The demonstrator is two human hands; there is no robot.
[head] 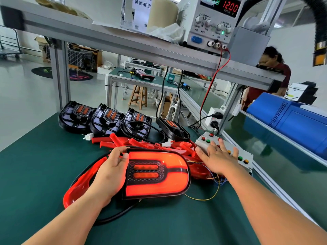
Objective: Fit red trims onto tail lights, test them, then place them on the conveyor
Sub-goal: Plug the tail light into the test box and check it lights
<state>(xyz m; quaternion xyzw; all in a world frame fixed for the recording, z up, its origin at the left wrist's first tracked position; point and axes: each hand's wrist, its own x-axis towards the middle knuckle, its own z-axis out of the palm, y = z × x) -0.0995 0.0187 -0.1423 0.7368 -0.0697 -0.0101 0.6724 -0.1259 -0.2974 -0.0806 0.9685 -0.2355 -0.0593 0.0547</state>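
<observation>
Desk (44,174) check: mid-test, looks like. Nothing showing on the conveyor (292,183) yet. Got one tail light (159,174) glowing red mid-desk, lying in a red trim (79,188), gripped at its left edge by left hand (109,172). Got four bare tail lights (108,119) and a heap of red trims (141,144) behind, probably undone. Pressing the button box (204,143) with right hand (217,156), flat, fingers spread.

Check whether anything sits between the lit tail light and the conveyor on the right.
Yes. The button box lies at the bench edge between the tail light and the conveyor, with the right hand spread over it. Thin wires trail on the bench between light and box.
</observation>
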